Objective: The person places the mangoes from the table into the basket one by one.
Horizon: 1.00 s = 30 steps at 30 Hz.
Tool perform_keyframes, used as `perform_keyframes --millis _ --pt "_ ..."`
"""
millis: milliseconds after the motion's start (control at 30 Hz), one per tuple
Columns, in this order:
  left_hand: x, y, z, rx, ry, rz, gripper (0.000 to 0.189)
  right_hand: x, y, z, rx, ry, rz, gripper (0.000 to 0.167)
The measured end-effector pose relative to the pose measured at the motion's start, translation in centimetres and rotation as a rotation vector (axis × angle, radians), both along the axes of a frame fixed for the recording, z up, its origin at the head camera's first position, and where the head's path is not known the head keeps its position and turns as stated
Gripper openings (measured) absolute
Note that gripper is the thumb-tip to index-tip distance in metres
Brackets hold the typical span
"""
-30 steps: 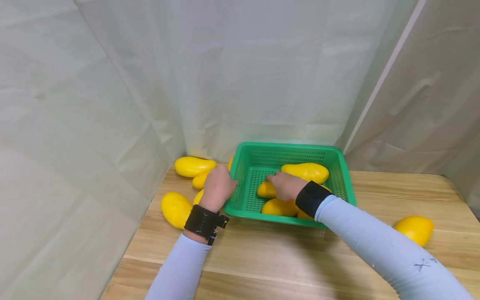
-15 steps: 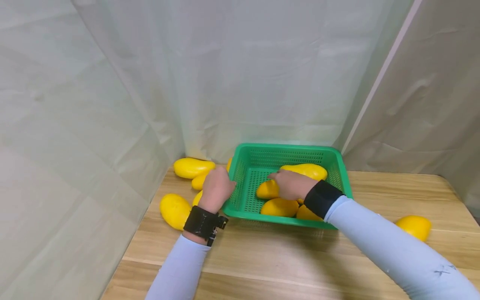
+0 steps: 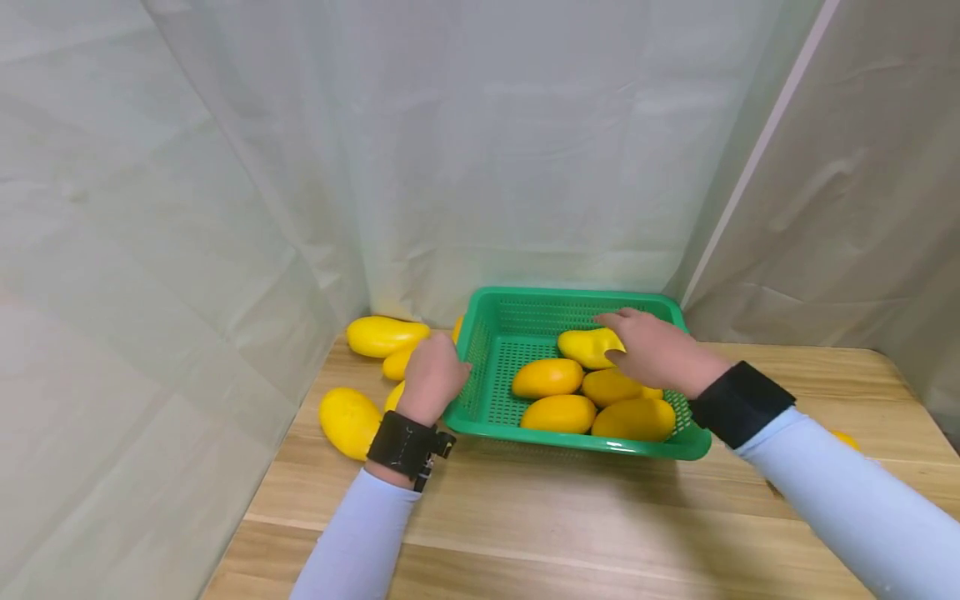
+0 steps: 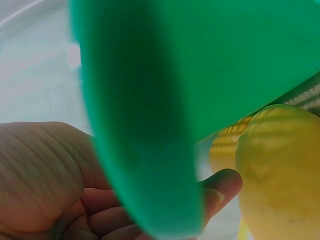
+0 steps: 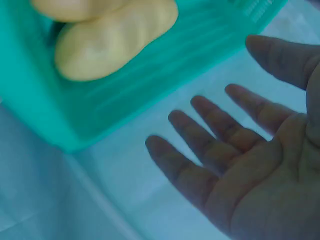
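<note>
On the wood-grain counter (image 3: pixel 525 517), the left hand (image 3: pixel 432 379) grips the green basket (image 3: pixel 570 292) at left, while the right hand (image 3: pixel 654 348), fingers spread and unladen, hovers just right of the far mango (image 3: pixel 583 347), aligned left-to-right inside.

The left grip (image 4: pixel 92 200) curls round a green basket (image 4: pixel 152 195) at its blurred rim, a fingertip (image 4: pixel 228 182) just beside a yellow mango (image 4: pixel 280 172); another mango (image 4: pixel 225 145), partly hidden, shows behind.
</note>
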<state>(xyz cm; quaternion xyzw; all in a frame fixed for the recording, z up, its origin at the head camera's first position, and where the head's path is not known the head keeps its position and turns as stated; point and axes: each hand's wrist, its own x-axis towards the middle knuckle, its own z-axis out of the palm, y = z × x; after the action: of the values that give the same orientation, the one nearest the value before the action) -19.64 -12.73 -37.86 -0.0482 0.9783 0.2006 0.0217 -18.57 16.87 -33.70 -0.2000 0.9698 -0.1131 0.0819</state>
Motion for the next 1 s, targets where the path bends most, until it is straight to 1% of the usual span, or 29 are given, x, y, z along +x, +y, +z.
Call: perform_keyframes --millis 133,200,300,433,567,700,833,900,1000 --pt "-0.1 0.0 -0.1 -0.015 0.029 -0.007 0.028 0.8 2.6 0.3 0.021 0.084 -0.072 0.054" --pt "-0.2 0.0 -0.2 -0.023 0.039 -0.010 0.028 1.2 4.0 0.2 0.030 0.105 -0.109 0.055" --pt "-0.2 0.0 -0.2 -0.022 0.036 -0.010 0.028 1.7 5.8 -0.2 0.028 0.101 -0.167 0.058" --pt "-0.2 0.0 -0.1 -0.020 0.022 -0.007 0.028 2.4 8.0 -0.8 0.016 0.069 -0.226 0.063" --pt "-0.2 0.0 -0.1 -0.008 0.015 -0.006 0.028 3.2 10.0 -1.5 0.019 0.024 -0.287 0.075" --pt "-0.2 -0.2 -0.1 0.008 0.017 -0.006 0.027 4.0 11.6 -2.3 0.050 -0.030 -0.341 0.088" --pt "-0.1 -0.2 -0.1 0.015 0.017 -0.009 0.025 4.8 12.9 -2.9 0.091 -0.092 -0.375 0.096" --pt "-0.1 -0.2 -0.1 0.019 0.015 -0.011 0.025 5.2 13.4 -3.2 0.097 -0.121 -0.389 0.096" --pt "-0.1 -0.2 -0.2 0.018 0.018 -0.012 0.025 5.9 14.1 -3.5 0.085 -0.159 -0.411 0.078"
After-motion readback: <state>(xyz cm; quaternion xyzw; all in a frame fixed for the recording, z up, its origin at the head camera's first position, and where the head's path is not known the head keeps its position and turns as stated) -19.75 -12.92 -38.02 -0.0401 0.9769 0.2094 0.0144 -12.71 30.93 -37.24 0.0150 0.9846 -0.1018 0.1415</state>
